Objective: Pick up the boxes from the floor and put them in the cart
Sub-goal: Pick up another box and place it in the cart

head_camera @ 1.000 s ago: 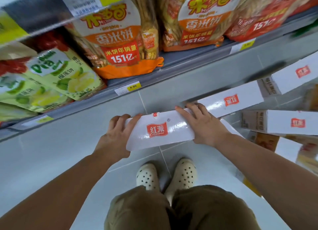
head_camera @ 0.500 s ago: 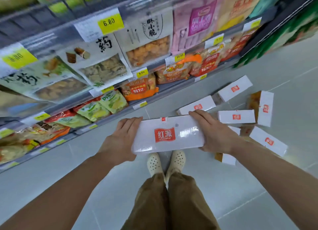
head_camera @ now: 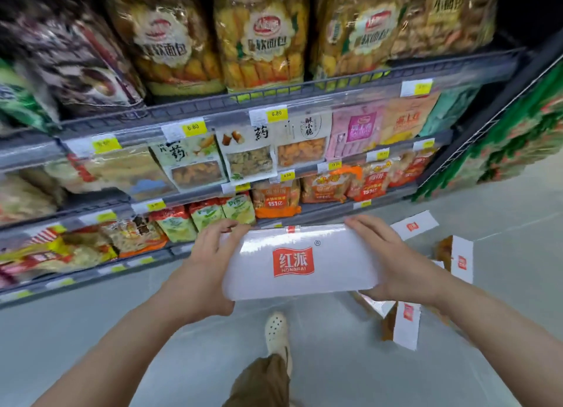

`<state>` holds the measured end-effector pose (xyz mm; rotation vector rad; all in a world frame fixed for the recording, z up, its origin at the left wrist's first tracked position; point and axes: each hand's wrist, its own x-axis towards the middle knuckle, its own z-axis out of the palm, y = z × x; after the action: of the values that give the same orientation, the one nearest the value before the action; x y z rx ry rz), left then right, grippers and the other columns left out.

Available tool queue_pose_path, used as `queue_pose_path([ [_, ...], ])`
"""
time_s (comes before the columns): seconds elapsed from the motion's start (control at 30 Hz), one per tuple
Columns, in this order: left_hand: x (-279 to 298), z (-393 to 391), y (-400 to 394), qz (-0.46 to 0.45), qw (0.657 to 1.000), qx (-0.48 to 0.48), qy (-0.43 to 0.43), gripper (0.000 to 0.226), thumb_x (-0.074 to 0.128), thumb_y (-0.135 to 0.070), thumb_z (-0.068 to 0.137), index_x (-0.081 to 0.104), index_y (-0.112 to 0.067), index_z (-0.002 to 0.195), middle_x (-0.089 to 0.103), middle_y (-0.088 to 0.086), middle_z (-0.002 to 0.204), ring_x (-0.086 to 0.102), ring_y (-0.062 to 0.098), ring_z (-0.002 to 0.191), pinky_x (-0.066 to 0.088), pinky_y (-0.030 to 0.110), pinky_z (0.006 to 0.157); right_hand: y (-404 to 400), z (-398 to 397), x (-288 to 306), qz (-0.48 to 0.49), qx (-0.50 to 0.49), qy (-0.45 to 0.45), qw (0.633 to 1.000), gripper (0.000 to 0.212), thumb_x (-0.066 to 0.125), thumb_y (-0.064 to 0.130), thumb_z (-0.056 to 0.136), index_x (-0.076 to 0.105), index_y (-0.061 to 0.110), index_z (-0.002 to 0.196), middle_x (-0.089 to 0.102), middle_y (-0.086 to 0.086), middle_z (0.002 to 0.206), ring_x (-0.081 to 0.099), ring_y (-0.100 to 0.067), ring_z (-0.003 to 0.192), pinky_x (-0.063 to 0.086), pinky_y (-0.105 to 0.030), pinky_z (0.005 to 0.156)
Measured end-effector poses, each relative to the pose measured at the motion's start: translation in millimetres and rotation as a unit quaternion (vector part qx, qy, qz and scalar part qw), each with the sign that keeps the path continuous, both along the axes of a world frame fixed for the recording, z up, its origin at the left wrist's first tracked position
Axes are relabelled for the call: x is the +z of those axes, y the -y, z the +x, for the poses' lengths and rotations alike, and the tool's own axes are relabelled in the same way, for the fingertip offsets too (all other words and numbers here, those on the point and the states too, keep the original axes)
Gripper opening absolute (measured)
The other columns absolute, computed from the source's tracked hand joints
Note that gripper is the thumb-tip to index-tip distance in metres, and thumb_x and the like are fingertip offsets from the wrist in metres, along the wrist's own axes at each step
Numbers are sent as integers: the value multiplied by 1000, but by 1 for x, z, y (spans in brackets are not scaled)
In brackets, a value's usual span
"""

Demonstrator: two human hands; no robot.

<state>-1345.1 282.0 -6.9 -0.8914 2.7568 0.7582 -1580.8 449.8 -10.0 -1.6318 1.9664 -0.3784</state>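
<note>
In the middle of the frame the left hand (head_camera: pixel 207 272) and right hand (head_camera: pixel 393 263) curl round the ends of a white box (head_camera: pixel 300 262), likely so it stays level off the floor (head_camera: pixel 91 339)

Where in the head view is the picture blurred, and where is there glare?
In the head view, the shelves blur toward the left edge and bend from the wide lens; glare streaks the held box along its top, its red logo stays sharp.
</note>
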Motion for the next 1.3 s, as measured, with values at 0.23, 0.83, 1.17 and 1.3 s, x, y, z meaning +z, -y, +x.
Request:
queue_pose_path([
  [0.23,27,104,-58,-19,998,56,-22,105,71,-29,55,4,-38,135,14,-2,135,2,10,123,29,35,105,-35,74,37,1,84,-24,996,100,76,29,64,-2,47,123,5,27,127,4,9,122,10,-11,103],
  [0.83,66,426,-71,-9,960,248,-128,95,61,-33,48,1,-50,119,11,-24,124,15,1,118,24,23,97,67,355,84,-13,272,-39,962,102,75,28,66,-8,45,123,1,29,126,-2,16,117,-5,5,95],
  [1.17,72,660,-33,-30,936,326,-133,94,60,-44,43,5,-49,119,8,-35,124,12,-11,117,14,6,92,162,582,76,-25,357,12,934,100,78,26,62,2,42,125,-1,37,123,4,22,112,-2,13,86],
  [1.3,64,717,-12,-27,924,352,-143,97,63,-44,42,9,-46,123,10,-33,127,14,-15,116,9,-9,87,205,641,75,-25,394,9,919,99,69,48,54,4,40,129,0,37,125,-1,29,112,-2,12,88],
])
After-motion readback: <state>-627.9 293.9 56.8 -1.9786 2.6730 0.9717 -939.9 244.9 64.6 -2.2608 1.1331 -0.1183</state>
